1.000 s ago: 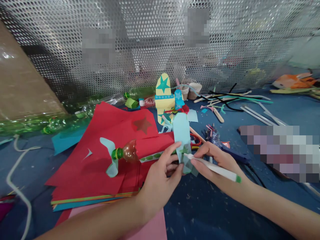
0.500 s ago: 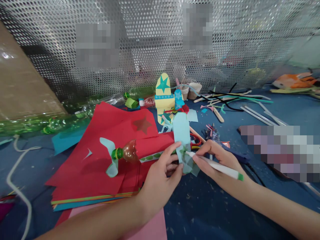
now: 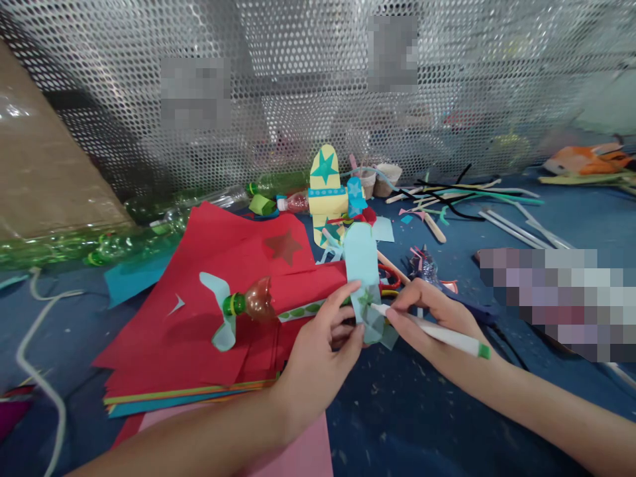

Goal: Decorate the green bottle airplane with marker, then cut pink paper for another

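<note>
The right hand (image 3: 447, 311) grips a white marker (image 3: 450, 336), its tip at green marks on a light blue paper strip (image 3: 362, 255). The left hand (image 3: 315, 354) holds the strip's near part with thumb and fingers; the strip lies across a red-wrapped bottle (image 3: 311, 288), beside red sheets (image 3: 163, 331)

Our left hand (image 3: 320, 348) and right hand (image 3: 437, 318), near each other but apart.
We see the left forearm (image 3: 213, 424) slanting in from lower left, index finger (image 3: 342, 292) reaching forward, thumb (image 3: 354, 346) below, other fingers (image 3: 342, 331) curled between; the right forearm (image 3: 551, 401) enters from lower right, thumb and bent forefinger (image 3: 420, 295) pinching.
</note>
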Available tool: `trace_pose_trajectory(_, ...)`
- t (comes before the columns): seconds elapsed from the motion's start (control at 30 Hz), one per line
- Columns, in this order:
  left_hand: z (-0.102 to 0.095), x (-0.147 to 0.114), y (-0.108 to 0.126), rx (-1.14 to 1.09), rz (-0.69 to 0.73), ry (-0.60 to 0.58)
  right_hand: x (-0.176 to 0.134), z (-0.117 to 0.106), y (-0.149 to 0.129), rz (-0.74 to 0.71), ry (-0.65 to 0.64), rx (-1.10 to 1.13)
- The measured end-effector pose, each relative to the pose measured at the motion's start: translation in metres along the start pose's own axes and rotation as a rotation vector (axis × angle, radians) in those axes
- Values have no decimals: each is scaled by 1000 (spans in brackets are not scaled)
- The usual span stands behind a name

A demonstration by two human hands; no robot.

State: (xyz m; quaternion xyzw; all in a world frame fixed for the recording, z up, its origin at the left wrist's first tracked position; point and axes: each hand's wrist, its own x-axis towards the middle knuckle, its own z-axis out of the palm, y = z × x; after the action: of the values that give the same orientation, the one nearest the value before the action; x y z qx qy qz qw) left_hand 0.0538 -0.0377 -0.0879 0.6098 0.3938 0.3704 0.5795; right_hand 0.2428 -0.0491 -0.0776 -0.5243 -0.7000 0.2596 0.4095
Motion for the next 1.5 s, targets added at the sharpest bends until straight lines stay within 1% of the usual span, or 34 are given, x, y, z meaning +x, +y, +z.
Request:
trace_pose_trajectory(0.23, 0, 1, -1, -8, -13, -4, 0, 1, -2, 11, 12, 8)
trace_pose_trajectory(0.3, 0, 0, -1, -6, -2, 2, -1, -1, -3, -29, 65, 43)
trace_pose_trajectory(0.4, 0, 1, 0, -1, 17, 15, -4, -4, -5, -116, 202, 155)
trace_pose_trajectory(0.47, 1, 1, 0, 4, 17, 20, -5, -5, -6, -139, 249, 174)
trace_pose_trajectory(0.53, 1, 1, 0, 8, 13, 22, -5, -5, -6, -121, 223, 131)
trace_pose_trajectory(0.63, 1, 1, -1, 14, 18, 17, -4, -3, -4, -70, 132, 61)
trace_pose_trajectory(0.8, 1, 0, -1, 8, 30, 16, -2, 0, -1, -35, 33, 46)
trace_pose_trajectory(0.87, 1, -1, -1, -6, 42, 7, -2, 0, 0, -22, 17, 48)
trace_pose_trajectory(1.0, 2, -1, -3, -19, 53, -6, -3, 1, -2, -25, 67, 54)
trace_pose_trajectory(1.1, 2, -1, -3, -7, 45, 5, -3, -1, -4, -57, 210, 133)
trace_pose_trajectory(1.17, 1, 0, -3, -17, 34, 21, -2, -3, -5, -45, 311, 190)
trace_pose_trajectory(1.23, 1, 0, -3, -54, 20, 25, 0, -5, -3, -27, 352, 186)
trace_pose_trajectory(1.37, 0, 1, -5, -53, -11, 19, 5, -5, 3, -10, 302, 82)
trace_pose_trajectory(1.5, 0, 1, -9, -40, 35, 10, 7, -3, 5, -14, 214, 77)
